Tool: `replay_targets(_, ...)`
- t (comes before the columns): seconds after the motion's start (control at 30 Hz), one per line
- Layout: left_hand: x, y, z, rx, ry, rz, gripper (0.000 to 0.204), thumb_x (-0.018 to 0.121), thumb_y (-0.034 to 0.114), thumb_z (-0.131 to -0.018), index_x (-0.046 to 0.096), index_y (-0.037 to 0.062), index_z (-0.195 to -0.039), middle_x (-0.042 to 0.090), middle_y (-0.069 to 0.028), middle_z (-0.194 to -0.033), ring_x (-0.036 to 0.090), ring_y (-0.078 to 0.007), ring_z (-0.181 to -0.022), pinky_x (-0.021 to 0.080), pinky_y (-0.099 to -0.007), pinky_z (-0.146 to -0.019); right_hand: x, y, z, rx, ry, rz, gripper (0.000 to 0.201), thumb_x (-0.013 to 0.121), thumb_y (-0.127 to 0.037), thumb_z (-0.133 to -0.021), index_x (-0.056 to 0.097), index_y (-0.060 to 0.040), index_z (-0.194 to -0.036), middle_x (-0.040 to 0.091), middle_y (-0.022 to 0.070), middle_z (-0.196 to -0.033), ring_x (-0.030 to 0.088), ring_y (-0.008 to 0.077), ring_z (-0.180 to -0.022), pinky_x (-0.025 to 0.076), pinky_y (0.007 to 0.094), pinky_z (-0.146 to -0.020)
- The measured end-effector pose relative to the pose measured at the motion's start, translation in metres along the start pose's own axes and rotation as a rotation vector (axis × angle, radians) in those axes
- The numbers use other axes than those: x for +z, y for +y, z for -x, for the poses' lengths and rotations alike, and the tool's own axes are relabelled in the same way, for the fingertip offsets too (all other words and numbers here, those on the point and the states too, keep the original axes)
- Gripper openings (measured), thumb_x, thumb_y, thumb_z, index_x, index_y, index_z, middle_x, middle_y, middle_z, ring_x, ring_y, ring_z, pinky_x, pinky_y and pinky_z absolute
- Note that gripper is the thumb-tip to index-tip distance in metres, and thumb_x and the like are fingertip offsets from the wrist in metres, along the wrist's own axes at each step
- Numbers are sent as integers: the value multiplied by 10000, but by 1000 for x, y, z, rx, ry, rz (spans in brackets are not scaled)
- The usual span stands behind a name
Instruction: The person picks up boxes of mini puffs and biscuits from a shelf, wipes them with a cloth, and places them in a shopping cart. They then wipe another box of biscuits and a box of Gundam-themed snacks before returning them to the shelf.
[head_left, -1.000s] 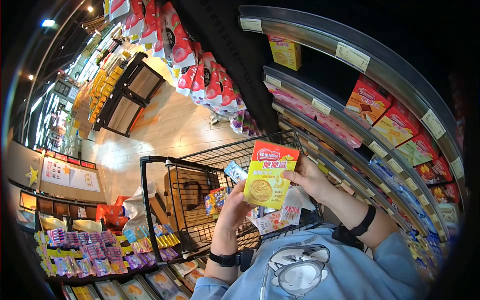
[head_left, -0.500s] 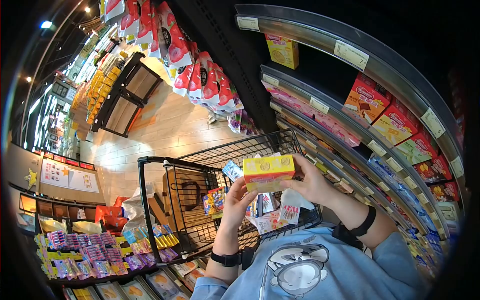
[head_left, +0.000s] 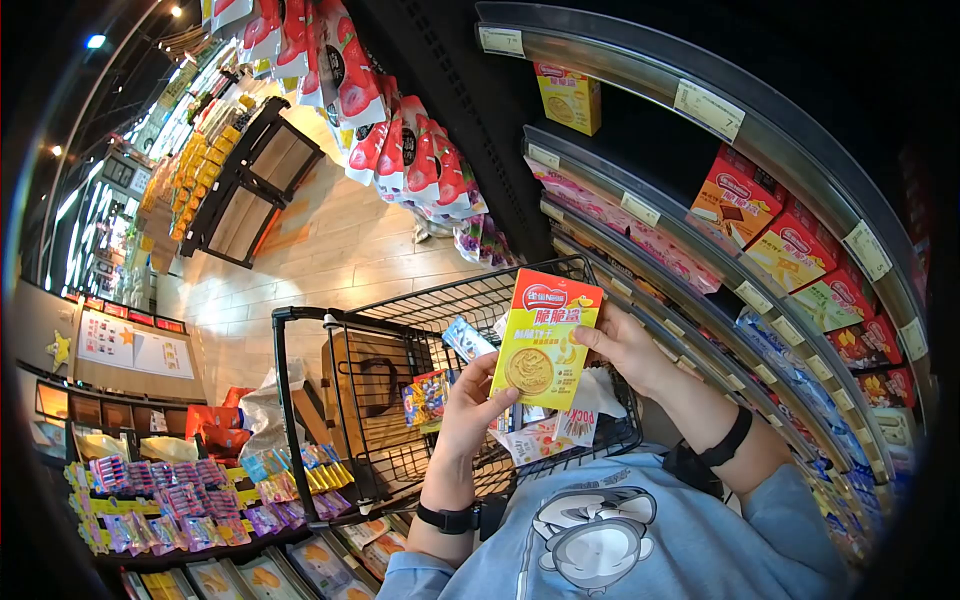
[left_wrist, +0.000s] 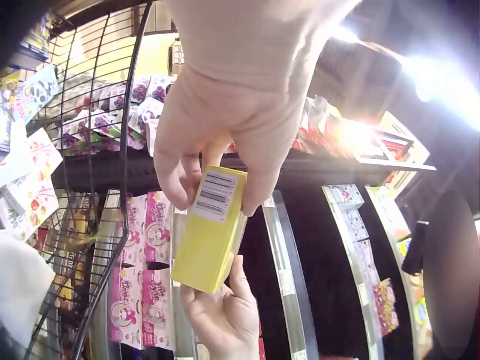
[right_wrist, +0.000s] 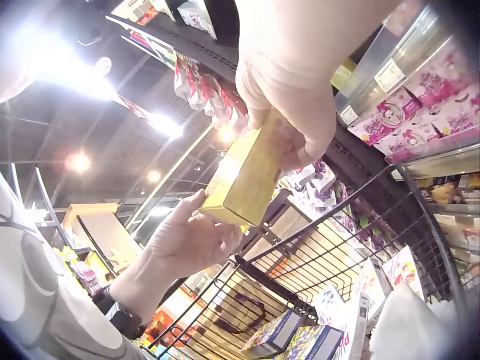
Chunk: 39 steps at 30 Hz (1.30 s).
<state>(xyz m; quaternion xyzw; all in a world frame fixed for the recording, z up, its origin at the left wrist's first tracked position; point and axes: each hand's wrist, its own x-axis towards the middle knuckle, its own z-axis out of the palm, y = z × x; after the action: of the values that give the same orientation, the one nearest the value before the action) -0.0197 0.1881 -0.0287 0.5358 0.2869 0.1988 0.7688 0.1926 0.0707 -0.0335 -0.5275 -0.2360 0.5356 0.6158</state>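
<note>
A yellow box with a red top point(head_left: 543, 345) is held upright above the shopping cart, its printed front facing the head camera. At its lower left edge the left hand point(head_left: 468, 408) pinches it, and the right hand point(head_left: 625, 350) grips its right edge, thumb on the front. The left wrist view shows a barcode label on the box's yellow side point(left_wrist: 204, 240), between the left hand's point(left_wrist: 229, 127) fingers and thumb. In the right wrist view the right hand point(right_wrist: 292, 97) holds one end of the box point(right_wrist: 244, 176), the left hand point(right_wrist: 184, 240) the other.
The black wire cart point(head_left: 400, 320) holds several snack boxes and a white crumpled item. Shelves with price tags and boxes point(head_left: 737, 200) curve along the right. Strawberry-print bags point(head_left: 350, 80) hang above the cart, and small packets point(head_left: 180, 500) fill a rack at lower left.
The box was turned from front-facing to its narrow side half a second ago, and now its printed front faces up again. Both hands have kept hold of it.
</note>
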Motion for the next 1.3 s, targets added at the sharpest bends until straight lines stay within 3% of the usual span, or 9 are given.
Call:
replay_targets(0.3,10,-2,-3,106,103,-162,538,706,-81,-750,484,-20,-1236,577,-73,-1147,539,-156,-1090,444,-295,-933,-2,2,1,58,0,-90,486,609,-194,-918,380,-44,-1320,538,83,-1232,517,164,-1128,427,326,-943)
replay_targets(0.53,22,2,-7,433,121,-398,504,714,-125,-689,588,46,-1146,419,-56,-1127,486,-164,-1055,434,-273,-920,-10,2,-1,42,-38,-227,624,672,-97,-837,348,-79,-1370,479,45,-1311,494,192,-1184,410,338,-989)
replay_targets(0.77,21,7,-8,848,152,-798,506,593,-174,-589,665,83,-1018,469,-101,-1043,495,-272,-1043,465,-381,-910,-20,5,2,179,64,-497,733,681,5,-795,291,-71,-1412,449,119,-1340,488,213,-1210,441,365,-997)
replay_targets(0.9,15,4,-12,887,142,-829,524,575,-181,-584,663,92,-1022,464,-100,-1056,486,-285,-1045,467,-409,-924,-17,8,-1,78,83,-335,507,546,-97,-919,343,-92,-1384,498,134,-1303,561,224,-1141,510,376,-936)
replay_targets(1.0,12,3,-17,911,148,-820,526,586,-181,-588,664,101,-1026,460,-96,-1072,485,-283,-1048,469,-406,-903,-15,1,-5,188,169,-427,508,542,-77,-916,346,-88,-1385,499,139,-1306,559,230,-1144,507,385,-941)
replay_targets(1.1,10,3,-23,873,125,-789,497,632,-162,-635,646,86,-1066,458,-91,-1088,488,-254,-1050,451,-360,-908,-18,-3,-11,193,129,-562,607,607,8,-865,323,-71,-1396,480,113,-1319,514,199,-1187,446,359,-998)
replay_targets(1.13,9,3,-25,742,111,-682,487,659,-141,-659,631,67,-1098,460,-86,-1093,488,-232,-1050,438,-339,-915,-17,-2,-14,186,132,-558,607,607,8,-865,323,-71,-1396,480,113,-1319,514,199,-1187,446,359,-998)
replay_targets(1.2,10,2,-31,460,47,-311,542,723,-93,-691,568,10,-1200,460,-75,-1130,482,-183,-1072,407,-297,-939,-17,3,-23,-183,-48,-31,570,608,6,-868,357,-75,-1373,493,87,-1308,520,190,-1173,422,345,-1012)
replay_targets(1.3,-5,-15,-53,213,16,129,579,683,-73,-766,491,41,-1300,506,-85,-1244,501,-213,-1177,408,-343,-1014,-16,-15,-26,-15,-85,61,485,636,-30,-857,420,-15,-1290,538,97,-1232,527,173,-1132,432,331,-978)
